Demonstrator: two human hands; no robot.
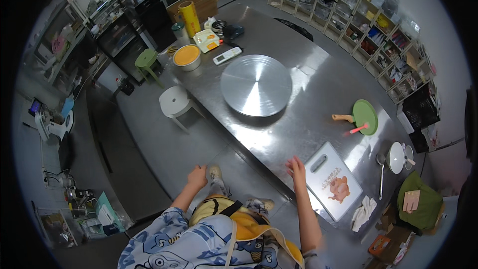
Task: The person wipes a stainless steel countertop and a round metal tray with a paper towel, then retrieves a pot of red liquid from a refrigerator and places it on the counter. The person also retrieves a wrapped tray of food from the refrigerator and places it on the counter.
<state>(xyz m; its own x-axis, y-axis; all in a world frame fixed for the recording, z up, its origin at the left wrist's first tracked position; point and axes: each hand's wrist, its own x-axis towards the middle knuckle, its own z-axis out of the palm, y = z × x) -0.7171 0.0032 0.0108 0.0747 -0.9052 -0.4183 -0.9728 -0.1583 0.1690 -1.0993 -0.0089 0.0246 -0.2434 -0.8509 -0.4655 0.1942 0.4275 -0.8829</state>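
My left hand (197,176) hangs beside my body over the floor, fingers curled, with no object visible in it. My right hand (295,168) is at the near edge of the steel table, fingers apart and empty, just left of a white cutting board (325,173) with a printed picture. Beyond the board lies a green frying pan (364,114) with a wooden handle and a red-handled brush (359,128) across it. A large round metal disc (256,85) sits on the table farther off. A ladle (381,173), a white bowl (395,158) and a crumpled white cloth (364,213) lie right of the board.
At the table's far left end stand a round tin with an orange top (186,57), a white remote control (227,56) and a yellow film roll (189,18). A white stool (174,101) and a green stool (146,59) stand on the floor. Shelving (347,18) lines the wall.
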